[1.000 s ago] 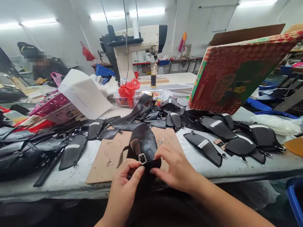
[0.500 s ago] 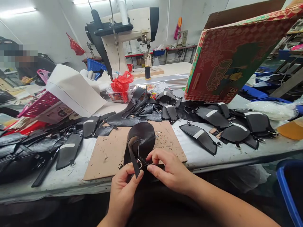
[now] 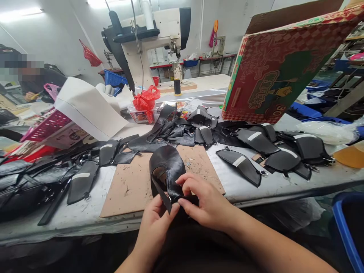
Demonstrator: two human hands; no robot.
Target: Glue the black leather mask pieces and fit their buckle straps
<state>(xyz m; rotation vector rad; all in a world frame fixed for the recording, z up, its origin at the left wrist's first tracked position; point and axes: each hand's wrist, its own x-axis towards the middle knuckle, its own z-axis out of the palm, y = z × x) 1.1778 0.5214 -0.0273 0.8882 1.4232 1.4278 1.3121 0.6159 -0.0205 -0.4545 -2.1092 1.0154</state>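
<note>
A glossy black leather piece [image 3: 168, 161], curved into a loop with a narrow strap and a small metal buckle [image 3: 169, 198], is held over the front of a brown cardboard sheet [image 3: 127, 189]. My left hand [image 3: 159, 216] pinches the strap beside the buckle between thumb and fingers. Close to it on the right, my right hand [image 3: 199, 199] grips the lower part of the same piece, thumb below and fingers above. Parts of the strap are hidden behind the fingers.
Black leather parts [image 3: 240, 165] with white strips and metal rings lie right and left. Behind are a sewing machine [image 3: 162, 32], a black thread spool [image 3: 177, 87], a red bag [image 3: 146, 98] and a tilted red-green box [image 3: 264, 79]. A person [image 3: 36, 76] is at far left.
The leather piece has turned, showing more of its stitched edge and opening. My left hand has moved slightly right, closer to my right hand, and the buckle is more covered.
</note>
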